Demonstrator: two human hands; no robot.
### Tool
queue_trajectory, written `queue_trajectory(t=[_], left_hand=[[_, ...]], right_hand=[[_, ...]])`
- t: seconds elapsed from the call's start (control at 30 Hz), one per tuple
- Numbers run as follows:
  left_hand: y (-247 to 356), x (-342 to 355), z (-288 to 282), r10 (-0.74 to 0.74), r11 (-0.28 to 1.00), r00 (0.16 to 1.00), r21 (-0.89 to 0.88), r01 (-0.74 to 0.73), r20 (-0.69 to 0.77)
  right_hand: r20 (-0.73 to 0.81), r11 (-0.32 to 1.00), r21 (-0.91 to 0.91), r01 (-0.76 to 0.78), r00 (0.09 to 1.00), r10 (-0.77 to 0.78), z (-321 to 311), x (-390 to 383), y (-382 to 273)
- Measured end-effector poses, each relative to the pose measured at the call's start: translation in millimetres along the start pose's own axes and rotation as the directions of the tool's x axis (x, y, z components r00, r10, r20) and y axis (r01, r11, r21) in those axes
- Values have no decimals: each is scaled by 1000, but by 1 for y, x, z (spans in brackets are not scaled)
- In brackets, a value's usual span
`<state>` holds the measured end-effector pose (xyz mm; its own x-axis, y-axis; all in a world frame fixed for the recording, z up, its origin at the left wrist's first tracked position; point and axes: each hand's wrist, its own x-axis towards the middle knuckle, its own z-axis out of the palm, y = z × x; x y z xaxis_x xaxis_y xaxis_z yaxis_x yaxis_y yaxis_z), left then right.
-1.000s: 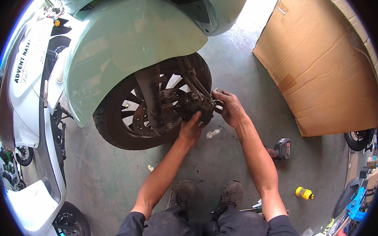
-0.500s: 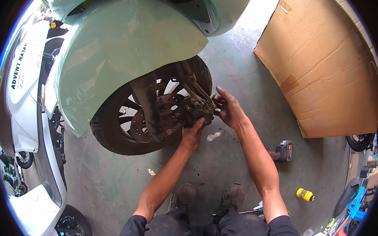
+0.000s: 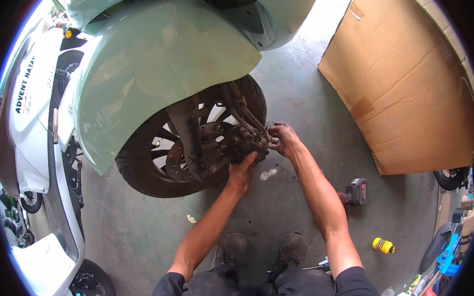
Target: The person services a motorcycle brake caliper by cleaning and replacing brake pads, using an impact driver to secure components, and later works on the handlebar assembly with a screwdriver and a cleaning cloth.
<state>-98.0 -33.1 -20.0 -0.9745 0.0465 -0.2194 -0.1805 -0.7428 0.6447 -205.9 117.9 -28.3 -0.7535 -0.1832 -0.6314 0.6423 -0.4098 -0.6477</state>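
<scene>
A dark brake caliper point(image 3: 243, 144) hangs from hoses point(image 3: 239, 107) beside the drilled brake disc point(image 3: 175, 159) and dark fork leg point(image 3: 193, 138) of a wheel point(image 3: 136, 178) under a pale green mudguard point(image 3: 151, 51). My left hand point(image 3: 240, 173) grips the caliper from below, thumb up its face. My right hand point(image 3: 285, 139) has its fingers curled in at the caliper's right side, near the hose fitting; what they hold is partly hidden. A cordless power tool point(image 3: 354, 194) lies on the floor right of my right forearm.
A large cardboard sheet point(image 3: 400, 96) stands at the right. A white scooter point(image 3: 42, 115) fills the left side. A yellow bottle point(image 3: 382, 245) lies on the floor at lower right, near assorted items point(image 3: 447, 252) along the edge. My shoes are below.
Half a second ago my right fingers were raised and more spread; now they are lower and curled in at the caliper's side. My left hand still grips it.
</scene>
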Motion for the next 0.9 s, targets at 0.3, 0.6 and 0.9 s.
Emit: queue_trajectory(t=[0.3,0.6,0.9], left_hand=[[-1,-2,0,-73,994,996,77,77,-44],[-20,6,4,102,993,992,63,-98,-70],[-10,2,5,63,994,998,92,-60,-23]], right_hand=[[-163,974,187,-131,973,163,-48,-5,3],[180,893,191,407,880,-439,-2,-112,-59],[342,860,164,484,789,-510,14,-105,-38]])
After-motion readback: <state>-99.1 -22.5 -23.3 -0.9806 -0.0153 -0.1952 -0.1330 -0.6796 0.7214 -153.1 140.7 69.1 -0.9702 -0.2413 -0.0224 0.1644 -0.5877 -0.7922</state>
